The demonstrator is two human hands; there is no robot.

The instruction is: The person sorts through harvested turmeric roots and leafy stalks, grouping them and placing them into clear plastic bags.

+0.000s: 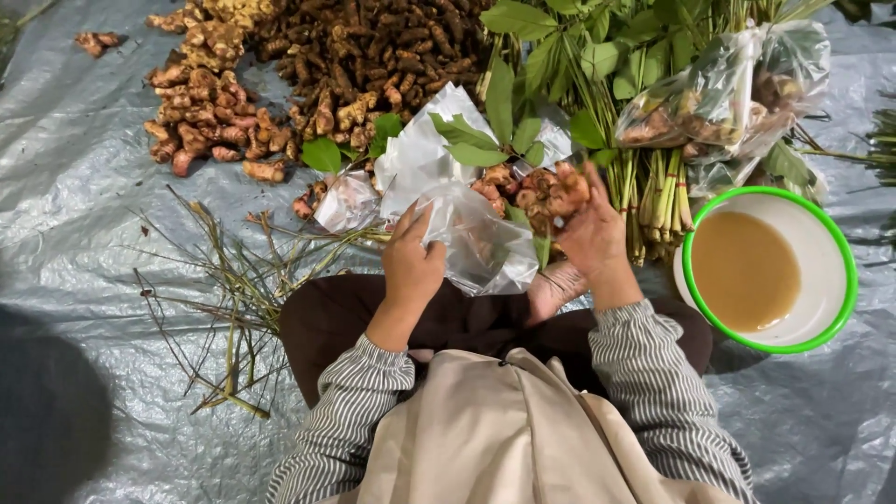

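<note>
- Both hands work just above my lap: my left hand (413, 254) is pinched shut on the rim of a clear plastic bag (478, 245), holding its mouth up, and my right hand (590, 224) is closed around a knobbly piece of root (566, 194) held right at the bag's opening.
- Roots already in the bag (511, 187) bulge against the thin film near my right fingers; I judge a sharp knob could tear it if I press the next piece in hard.
- With only one side of the rim gripped, the mouth could sag and let a piece drop onto the grey tarp (84, 187).
- Beside my right knee stands a white bowl with a green rim (838, 238), holding murky brown water; a careless right elbow could tip it.
- To my left lies a scatter of dry stems (229, 308).
- Farther out are bundled green stalks with leaves (653, 187), a filled bag (719, 98) resting on them, and the heaped pile of loose roots (308, 65).
</note>
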